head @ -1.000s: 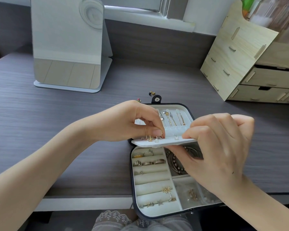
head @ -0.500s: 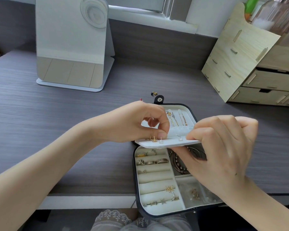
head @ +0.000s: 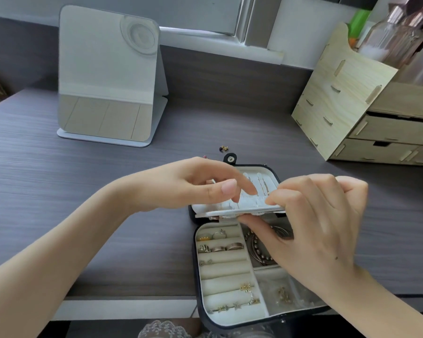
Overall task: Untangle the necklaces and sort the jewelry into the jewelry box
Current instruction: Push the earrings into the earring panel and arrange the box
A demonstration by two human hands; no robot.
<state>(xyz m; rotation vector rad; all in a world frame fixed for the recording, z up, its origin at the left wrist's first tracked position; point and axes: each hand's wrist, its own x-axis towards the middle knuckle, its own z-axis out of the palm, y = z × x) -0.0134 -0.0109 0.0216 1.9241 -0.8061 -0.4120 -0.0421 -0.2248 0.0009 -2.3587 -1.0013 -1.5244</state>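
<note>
Right hand (head: 315, 225) pinches the earring panel (head: 244, 205) by its free edge and holds it level over the open jewelry box (head: 222, 284) on the desk (head: 108, 191); we judge that's so studs can go in. Left hand (head: 188, 184) hovers loose-fingered over the panel, gripping nothing we can see. Loose earrings (head: 224, 148) lie behind the box, unsorted.

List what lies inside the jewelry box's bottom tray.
Rings in the rolled slots, a beaded bracelet beside them, small gold pieces in a corner compartment. The right hand and white panel cover the rest.
</note>
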